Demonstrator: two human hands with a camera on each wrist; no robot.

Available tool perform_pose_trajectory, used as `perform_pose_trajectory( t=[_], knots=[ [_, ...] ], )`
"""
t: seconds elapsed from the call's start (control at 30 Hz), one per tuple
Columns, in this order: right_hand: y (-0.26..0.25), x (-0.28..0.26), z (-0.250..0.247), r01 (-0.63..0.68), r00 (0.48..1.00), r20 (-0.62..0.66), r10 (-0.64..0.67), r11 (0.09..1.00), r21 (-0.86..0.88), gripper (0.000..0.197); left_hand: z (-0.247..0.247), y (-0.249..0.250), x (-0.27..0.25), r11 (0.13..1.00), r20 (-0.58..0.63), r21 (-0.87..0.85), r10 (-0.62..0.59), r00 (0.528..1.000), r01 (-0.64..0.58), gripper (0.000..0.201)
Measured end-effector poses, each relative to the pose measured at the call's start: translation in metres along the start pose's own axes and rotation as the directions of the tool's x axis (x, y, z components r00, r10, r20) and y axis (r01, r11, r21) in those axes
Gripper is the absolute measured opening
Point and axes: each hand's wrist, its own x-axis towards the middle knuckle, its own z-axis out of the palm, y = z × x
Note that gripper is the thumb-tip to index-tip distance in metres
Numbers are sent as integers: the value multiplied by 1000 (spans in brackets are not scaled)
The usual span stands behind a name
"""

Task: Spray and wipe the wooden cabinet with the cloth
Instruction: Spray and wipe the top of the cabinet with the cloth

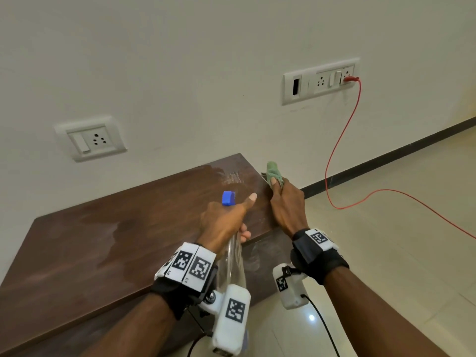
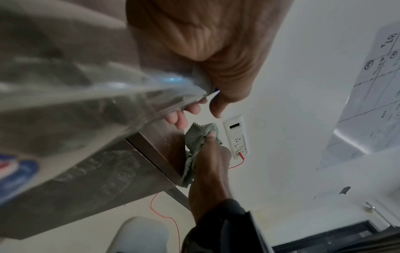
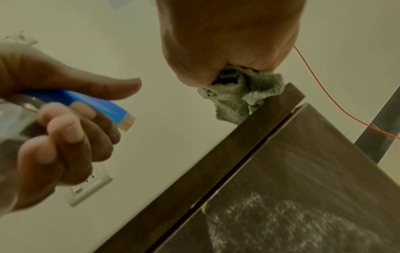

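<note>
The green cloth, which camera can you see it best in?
The right wrist view: the green cloth is big and close there, bunched in the right hand against the cabinet edge. The left wrist view shows it smaller, hanging down the cabinet's end. The head view shows only a small tuft past the fingers.

Both forearms bare. Each wrist carries a black strap (image 1: 320,256) with white blocks bearing black-and-white square markers (image 1: 191,264). A white camera housing (image 1: 231,320) hangs below each wrist, with a black cable (image 1: 323,328) attached.
</note>
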Motion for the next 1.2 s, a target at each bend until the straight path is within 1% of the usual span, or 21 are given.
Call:
perform_pose_trajectory(
  t=[0.13, 0.23, 0.27, 0.3, 0.33, 0.37, 0.43, 0.47, 0.5, 0.57, 0.67, 0.73, 0.77, 0.8, 0.9, 0.93, 0.97, 1.0, 1.07, 1.13, 1.2],
  knots=[
    [-6, 8, -1, 88, 996, 39, -86, 995, -47, 31, -6, -5, 9, 999, -63, -44, 7, 998, -10, 49],
    [-3, 10, 9, 182, 971, 195, -137, 954, -238, 32, -10, -3, 10, 998, -62, -52, 17, 998, -20, 45],
    [-1, 5, 15, 257, 936, 326, -131, 888, -381, 36, -12, -5, 10, 998, -57, -57, 36, 998, -39, 45],
    [-1, -4, 23, 363, 877, 469, -107, 788, -498, 48, -16, -7, 12, 996, -52, -67, 59, 997, -63, 45],
    [-4, -16, 29, 476, 799, 593, -97, 706, -525, 59, -20, -10, 10, 994, -44, -75, 77, 996, -80, 47],
    [-9, -25, 35, 578, 716, 686, -130, 660, -479, 66, -24, -10, 10, 993, -35, -79, 84, 996, -87, 48],
    [-23, -26, 38, 699, 571, 796, -200, 628, -343, 62, -30, -9, 15, 993, -21, -84, 85, 996, -86, 49],
    [-30, -17, 37, 721, 525, 826, -204, 623, -304, 61, -33, -5, 18, 993, -15, -88, 80, 997, -81, 46],
    [-32, -1, 36, 715, 512, 841, -177, 630, -303, 60, -35, -2, 21, 993, -2, -88, 76, 997, -76, 44],
    [-34, 31, 35, 651, 560, 828, -37, 638, -412, 57, -37, 0, 29, 993, 34, -88, 78, 996, -75, 45],
    [-26, 55, 58, 442, 735, 674, 74, 702, -559, 64, -41, 0, 34, 990, 46, -130, 60, 997, -54, 49],
    [-29, 62, 83, 321, 812, 568, 132, 711, -626, 64, -42, -1, 37, 984, 58, -176, 46, 997, -35, 46],
    [-33, 63, 96, 317, 809, 568, 151, 701, -639, 63, -43, -2, 39, 979, 56, -199, 46, 997, -34, 45],
    [-40, 63, 104, 385, 769, 624, 137, 681, -624, 63, -43, -3, 41, 976, 53, -217, 42, 998, -30, 45],
    [-52, 67, 110, 750, 499, 866, -10, 505, -427, 59, -49, -7, 47, 964, 79, -263, -16, 997, 37, 45],
    [-53, 74, 107, 807, 461, 887, -23, 427, -409, 56, -51, -8, 49, 958, 90, -280, -32, 995, 56, 45],
    [-47, 85, 103, 821, 484, 874, -30, 359, -443, 53, -53, -9, 50, 955, 100, -289, -39, 994, 67, 45],
    [-41, 99, 102, 790, 546, 838, -7, 338, -512, 51, -56, -9, 51, 951, 109, -300, -40, 993, 72, 45],
    [-40, 117, 96, 640, 696, 713, 87, 375, -670, 51, -61, -10, 54, 948, 121, -311, -25, 992, 62, 46],
    [-54, 125, 116, 643, 679, 719, 148, 352, -680, 52, -64, -11, 58, 950, 129, -309, -13, 992, 53, 45],
    [-74, 121, 145, 717, 596, 797, 97, 383, -582, 48, -64, -11, 60, 945, 144, -315, -38, 989, 83, 44]
  ],
)
